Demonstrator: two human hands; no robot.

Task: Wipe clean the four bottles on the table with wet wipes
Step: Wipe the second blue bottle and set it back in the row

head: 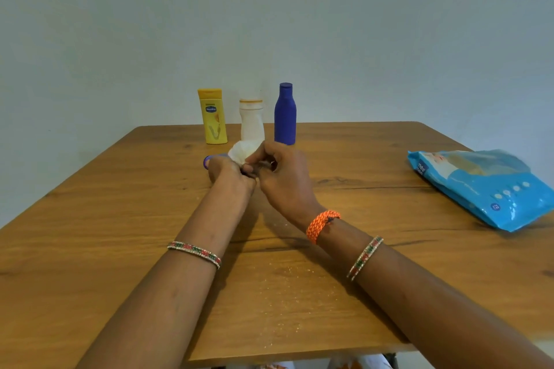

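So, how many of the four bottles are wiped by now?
I cannot tell. Both hands, left hand and right hand, work a white wipe on a purple bottle. The yellow bottle, white bottle and blue bottle stand behind, untouched.

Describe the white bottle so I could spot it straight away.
Look to the far edge of the wooden table, by the wall, where three bottles stand upright in a row. The white bottle is the middle one, between the yellow bottle and the blue bottle. It is the shortest, pale, with a thin orange ring round its cap.
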